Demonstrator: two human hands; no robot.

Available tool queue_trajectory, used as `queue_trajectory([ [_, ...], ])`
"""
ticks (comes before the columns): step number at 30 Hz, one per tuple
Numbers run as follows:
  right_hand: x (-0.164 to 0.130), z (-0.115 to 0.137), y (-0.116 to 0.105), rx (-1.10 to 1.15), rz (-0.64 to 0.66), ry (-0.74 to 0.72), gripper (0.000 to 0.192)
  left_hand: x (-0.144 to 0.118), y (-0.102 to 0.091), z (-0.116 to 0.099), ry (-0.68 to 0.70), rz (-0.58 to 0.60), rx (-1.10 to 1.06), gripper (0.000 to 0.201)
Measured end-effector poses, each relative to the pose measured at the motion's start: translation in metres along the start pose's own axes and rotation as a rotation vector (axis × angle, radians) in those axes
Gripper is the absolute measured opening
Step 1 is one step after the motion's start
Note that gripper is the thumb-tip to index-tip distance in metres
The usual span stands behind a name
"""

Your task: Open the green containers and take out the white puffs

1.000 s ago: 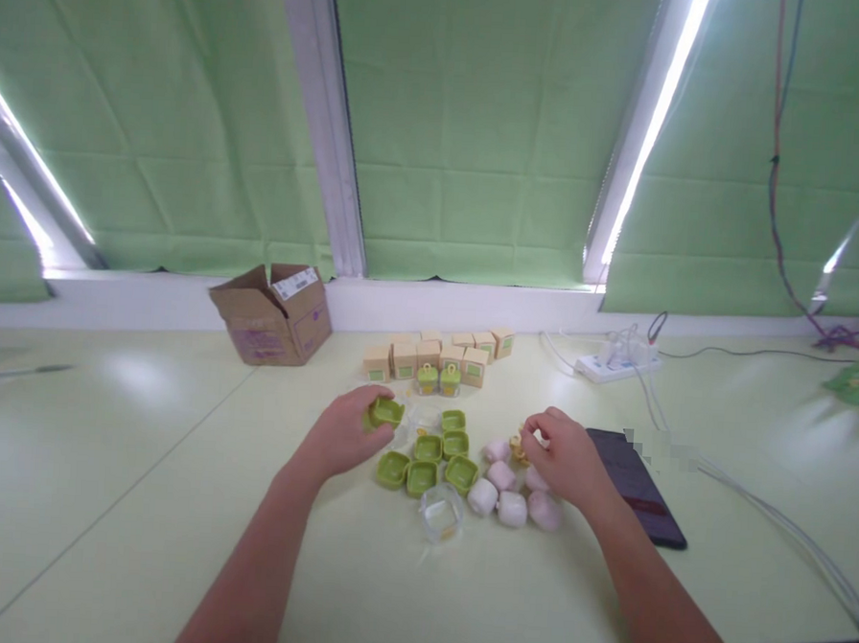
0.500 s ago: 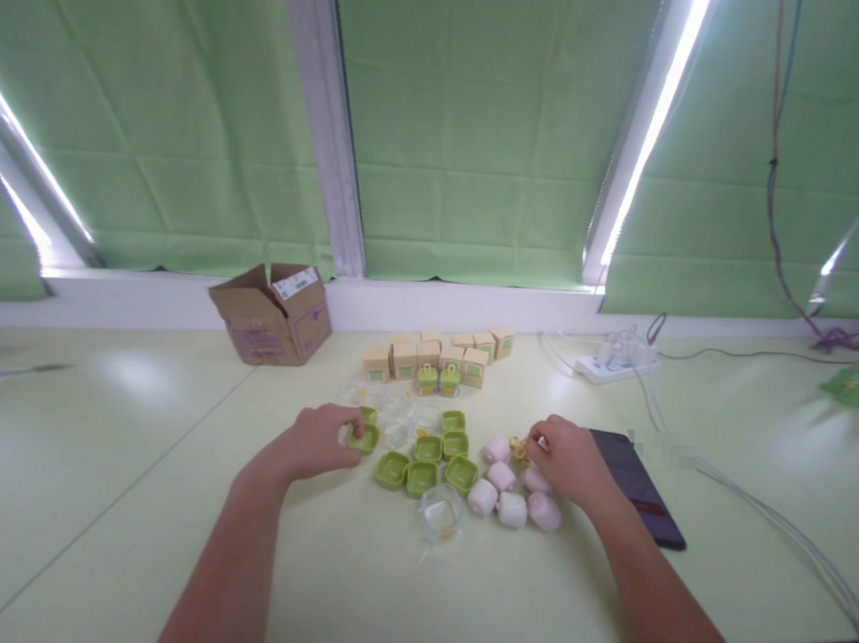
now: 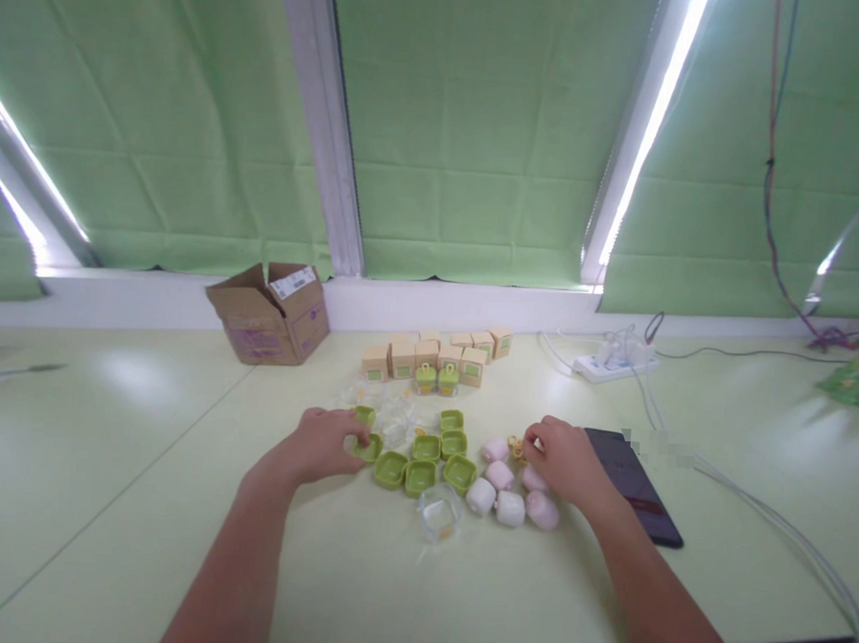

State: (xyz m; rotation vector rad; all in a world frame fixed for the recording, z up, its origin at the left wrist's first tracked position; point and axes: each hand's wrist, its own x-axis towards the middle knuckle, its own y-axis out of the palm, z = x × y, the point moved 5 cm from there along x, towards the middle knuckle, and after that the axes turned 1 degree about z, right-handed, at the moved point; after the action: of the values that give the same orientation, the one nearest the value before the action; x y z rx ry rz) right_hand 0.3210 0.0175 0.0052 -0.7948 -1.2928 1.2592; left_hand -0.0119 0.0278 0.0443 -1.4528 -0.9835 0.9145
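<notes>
My left hand (image 3: 328, 445) pinches a small green square lid (image 3: 369, 448) at the left edge of a group of similar green lids (image 3: 427, 447). My right hand (image 3: 559, 455) has its fingers drawn together over small gold rings (image 3: 515, 448); what lies between the fingertips is hidden. Just below it are several pale pink and white rounded pieces (image 3: 510, 508). A clear square cup (image 3: 440, 513) stands in front of the lids, and more clear cups (image 3: 395, 422) sit behind them.
Two finished-looking green-topped containers (image 3: 448, 380) stand before several small cardboard boxes (image 3: 403, 359). An open carton (image 3: 275, 318) is at the back left. A dark tablet (image 3: 637, 486) lies by my right forearm, with a power strip (image 3: 610, 366) and white cables (image 3: 765, 512) beyond.
My left hand has moved slightly right and toward me, bringing the green lid closer to the other lids. My right hand stays at the gold rings, almost unmoved.
</notes>
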Motion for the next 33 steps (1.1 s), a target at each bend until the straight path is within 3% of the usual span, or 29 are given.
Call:
queue_trajectory([
  [7,-0.001,0.0,0.001,-0.069,0.02,0.012,0.022,0.004,0.006,0.002,-0.006,0.022,0.0,0.022],
  [13,-0.002,0.001,-0.004,-0.004,-0.035,0.019,0.025,0.003,0.007,0.007,0.035,-0.007,-0.099,0.022],
  [24,-0.003,0.011,-0.012,0.135,-0.113,-0.097,0.029,0.011,-0.014,-0.025,0.095,-0.314,-0.172,0.026],
  [29,-0.004,0.015,-0.015,0.131,-0.132,-0.113,0.031,0.026,-0.007,-0.036,0.081,-0.333,-0.212,0.027],
  [33,-0.004,0.016,-0.018,0.133,-0.141,-0.103,0.031,0.052,0.003,-0.034,0.032,-0.277,-0.156,0.041],
])
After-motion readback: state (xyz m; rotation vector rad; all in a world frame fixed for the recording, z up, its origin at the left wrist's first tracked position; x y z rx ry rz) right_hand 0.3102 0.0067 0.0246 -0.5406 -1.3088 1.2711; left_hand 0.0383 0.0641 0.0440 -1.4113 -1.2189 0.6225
